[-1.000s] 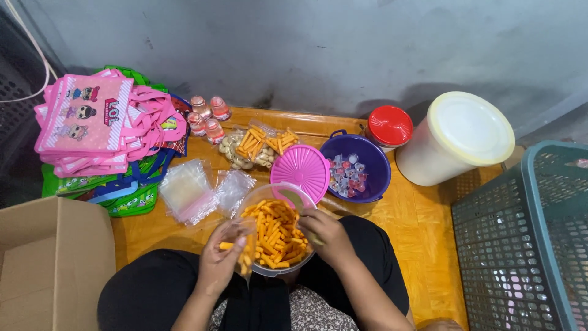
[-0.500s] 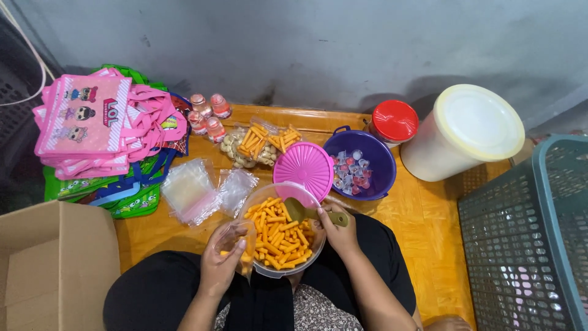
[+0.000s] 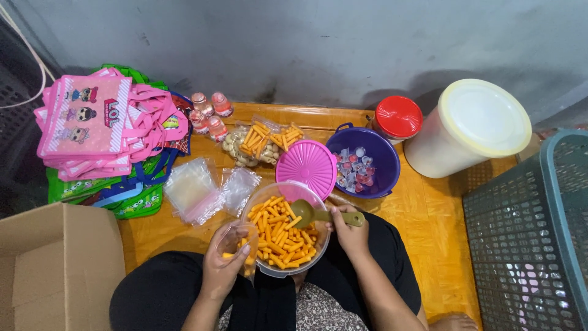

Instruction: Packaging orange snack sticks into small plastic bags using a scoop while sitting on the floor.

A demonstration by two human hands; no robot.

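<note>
A clear plastic bowl (image 3: 262, 195) full of orange stick snacks (image 3: 283, 233) sits on my lap. My right hand (image 3: 350, 233) grips the handle of an olive-green scoop (image 3: 318, 214), whose cup rests over the snacks. My left hand (image 3: 222, 263) holds a small clear plastic bag (image 3: 236, 240) open at the bowl's left rim, with a few orange sticks inside it.
A pink lid (image 3: 306, 167), a purple bowl of small jelly cups (image 3: 362, 161), filled snack packets (image 3: 260, 142), loose clear bags (image 3: 202, 191), pink little bottles (image 3: 208, 113), a red-lidded jar (image 3: 398, 116), a white lidded bucket (image 3: 471, 125), stacked pink and green tote bags (image 3: 98, 132), a cardboard box (image 3: 55, 270), a grey-green crate (image 3: 530, 233).
My right hand has taken up the scoop and brought it over the snacks. My left hand has lowered a little with the bag at the bowl's left rim.
</note>
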